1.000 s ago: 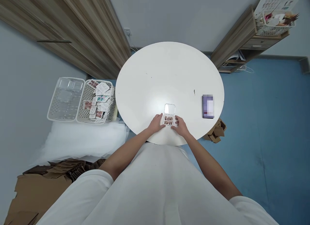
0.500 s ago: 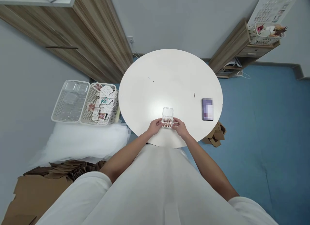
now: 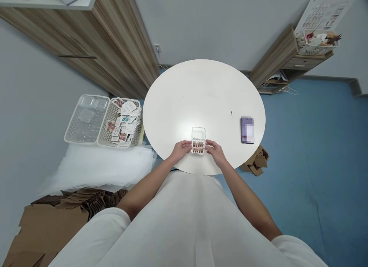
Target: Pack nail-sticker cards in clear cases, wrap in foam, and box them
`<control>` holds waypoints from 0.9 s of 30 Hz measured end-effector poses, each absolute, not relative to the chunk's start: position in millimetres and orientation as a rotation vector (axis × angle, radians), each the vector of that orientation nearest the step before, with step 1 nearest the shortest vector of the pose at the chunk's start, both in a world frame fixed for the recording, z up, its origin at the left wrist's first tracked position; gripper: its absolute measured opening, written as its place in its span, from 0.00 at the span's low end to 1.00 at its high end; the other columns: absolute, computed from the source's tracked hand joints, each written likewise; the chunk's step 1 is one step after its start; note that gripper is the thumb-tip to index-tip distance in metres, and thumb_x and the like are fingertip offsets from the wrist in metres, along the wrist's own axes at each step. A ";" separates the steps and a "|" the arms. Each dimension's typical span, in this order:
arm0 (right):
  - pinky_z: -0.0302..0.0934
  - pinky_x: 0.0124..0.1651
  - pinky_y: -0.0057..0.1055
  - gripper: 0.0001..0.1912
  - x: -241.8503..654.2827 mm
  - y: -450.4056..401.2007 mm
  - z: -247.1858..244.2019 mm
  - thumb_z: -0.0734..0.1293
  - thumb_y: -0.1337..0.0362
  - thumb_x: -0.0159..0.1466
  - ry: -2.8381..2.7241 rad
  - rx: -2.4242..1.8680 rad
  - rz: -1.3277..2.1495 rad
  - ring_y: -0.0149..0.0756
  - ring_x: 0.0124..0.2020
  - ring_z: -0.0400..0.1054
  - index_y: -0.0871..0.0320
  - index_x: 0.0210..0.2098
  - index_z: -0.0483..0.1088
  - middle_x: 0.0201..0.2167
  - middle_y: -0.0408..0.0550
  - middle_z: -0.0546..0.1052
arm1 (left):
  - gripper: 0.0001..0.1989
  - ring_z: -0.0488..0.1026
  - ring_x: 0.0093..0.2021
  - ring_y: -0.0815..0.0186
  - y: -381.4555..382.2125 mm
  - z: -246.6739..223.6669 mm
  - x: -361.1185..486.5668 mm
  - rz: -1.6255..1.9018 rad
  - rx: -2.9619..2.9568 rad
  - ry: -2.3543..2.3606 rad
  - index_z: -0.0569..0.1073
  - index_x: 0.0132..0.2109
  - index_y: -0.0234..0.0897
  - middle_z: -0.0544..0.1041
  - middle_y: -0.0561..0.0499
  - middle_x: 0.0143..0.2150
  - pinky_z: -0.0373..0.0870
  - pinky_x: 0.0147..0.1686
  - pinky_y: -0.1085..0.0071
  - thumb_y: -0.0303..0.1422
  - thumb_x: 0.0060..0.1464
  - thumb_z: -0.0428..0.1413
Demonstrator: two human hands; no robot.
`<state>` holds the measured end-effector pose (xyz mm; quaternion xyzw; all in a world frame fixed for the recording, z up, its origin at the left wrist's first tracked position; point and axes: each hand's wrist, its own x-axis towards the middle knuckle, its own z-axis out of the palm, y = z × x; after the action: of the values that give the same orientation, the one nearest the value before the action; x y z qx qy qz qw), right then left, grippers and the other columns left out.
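Note:
A small clear plastic box (image 3: pixel 198 153) lies near the front edge of the white oval table (image 3: pixel 201 90), its transparent lid (image 3: pixel 198 133) tipped back away from me. Inside sit two rows of brown-patterned press-on nails (image 3: pixel 197 149). My left hand (image 3: pixel 181 149) is at the box's left side, fingers stretched out with the tips at its edge; whether they touch is hard to tell. On the other side, my right hand (image 3: pixel 216 151) has its fingers apart, tips close to the right edge. Neither hand grips the box.
A purple pixelated item (image 3: pixel 247 130) lies at the table's right. On the left are a white basket of nail cards (image 3: pixel 126 121) and another basket of clear plastic boxes (image 3: pixel 86 119), with white sheets (image 3: pixel 106 165) and cardboard (image 3: pixel 51 228) nearer me. A cardboard box (image 3: pixel 257 161) is on the floor.
My hands have loosened and moved slightly apart from the box's sides. The box appears to sit a little nearer me, with its lid still raised.

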<state>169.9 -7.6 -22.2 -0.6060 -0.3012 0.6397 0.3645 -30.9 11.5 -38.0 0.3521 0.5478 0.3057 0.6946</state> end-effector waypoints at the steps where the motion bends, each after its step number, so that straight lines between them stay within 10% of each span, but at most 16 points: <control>1: 0.61 0.41 0.33 0.21 170.4 -5.9 -22.3 0.67 0.56 0.51 -0.726 -1.540 1.671 0.31 0.37 0.66 0.52 0.44 0.68 0.44 0.46 0.69 | 0.20 0.70 0.33 0.68 10.8 -36.7 -30.6 0.673 0.784 1.212 0.71 0.40 0.33 0.73 0.49 0.33 0.66 0.37 0.66 0.38 0.39 0.62; 27: 0.66 0.40 0.40 0.20 177.4 -2.9 -0.1 0.62 0.50 0.56 -0.513 -1.160 1.879 0.37 0.42 0.68 0.45 0.48 0.63 0.53 0.44 0.64 | 0.20 0.71 0.33 0.70 10.1 -21.4 -17.7 0.677 0.434 1.091 0.72 0.41 0.34 0.75 0.48 0.35 0.64 0.40 0.67 0.35 0.38 0.64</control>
<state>177.4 -2.9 -0.1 -0.4636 -0.2052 0.7507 0.4236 -17.7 10.1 -21.4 0.2009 0.5046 0.3130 0.7791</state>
